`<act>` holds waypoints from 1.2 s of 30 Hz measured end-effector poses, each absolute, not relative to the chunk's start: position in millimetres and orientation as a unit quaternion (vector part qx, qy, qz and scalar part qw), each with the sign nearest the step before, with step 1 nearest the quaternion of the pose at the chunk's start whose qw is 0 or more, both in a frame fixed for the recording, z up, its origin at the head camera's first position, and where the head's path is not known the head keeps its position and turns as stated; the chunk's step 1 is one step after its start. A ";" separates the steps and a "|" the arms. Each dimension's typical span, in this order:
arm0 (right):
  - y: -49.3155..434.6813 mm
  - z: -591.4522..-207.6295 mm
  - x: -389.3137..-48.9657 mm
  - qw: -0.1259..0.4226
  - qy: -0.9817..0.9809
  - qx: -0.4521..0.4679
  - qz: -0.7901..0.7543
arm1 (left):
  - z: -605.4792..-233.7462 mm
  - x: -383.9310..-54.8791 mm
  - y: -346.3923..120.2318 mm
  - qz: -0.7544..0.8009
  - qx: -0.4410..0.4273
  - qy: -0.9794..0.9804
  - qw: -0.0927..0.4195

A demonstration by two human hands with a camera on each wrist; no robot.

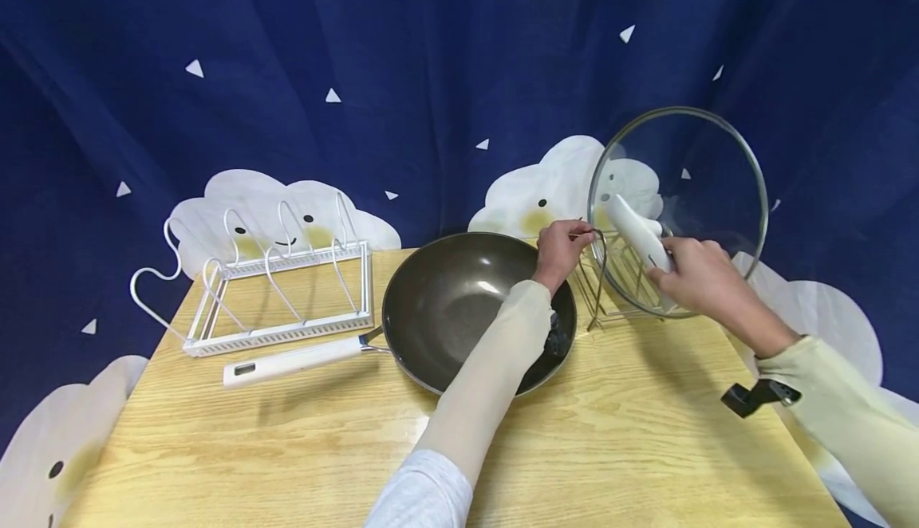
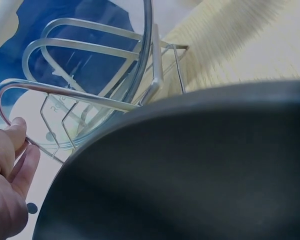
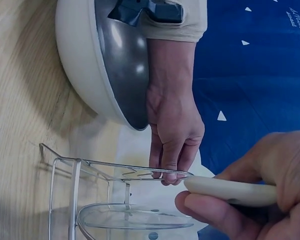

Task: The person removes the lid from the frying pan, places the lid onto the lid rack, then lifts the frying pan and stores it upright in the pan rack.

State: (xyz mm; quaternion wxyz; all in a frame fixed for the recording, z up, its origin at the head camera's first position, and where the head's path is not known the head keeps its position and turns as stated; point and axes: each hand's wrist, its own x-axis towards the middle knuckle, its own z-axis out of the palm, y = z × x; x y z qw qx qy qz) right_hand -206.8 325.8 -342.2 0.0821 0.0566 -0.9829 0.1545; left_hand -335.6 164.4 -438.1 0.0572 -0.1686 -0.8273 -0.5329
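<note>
A metal wire rack stands near the table's back right edge. My left hand reaches across the wok and pinches the rack's end loop between thumb and fingers; the left wrist view shows this hand on the wire. My right hand grips the white handle of a large clear glass lid with a metal rim. The lid is upright, its lower part among the rack's wires; whether it bears on the rack I cannot tell.
A dark-lined wok sits mid-table under my left arm, its white handle pointing left. Behind that handle stands a white rack with several upright wire loops. A blue curtain with white clouds hangs behind the table.
</note>
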 end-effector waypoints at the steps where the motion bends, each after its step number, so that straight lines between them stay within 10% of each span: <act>1: 325.0 -342.1 -207.2 0.082 -0.983 0.057 0.154 | -438.0 -335.4 164.4 -0.534 -0.167 -0.827 0.057; 36: 287.7 -345.9 -203.1 0.112 -0.985 0.074 0.108 | -444.5 -339.7 165.3 -0.520 -0.160 -0.837 0.060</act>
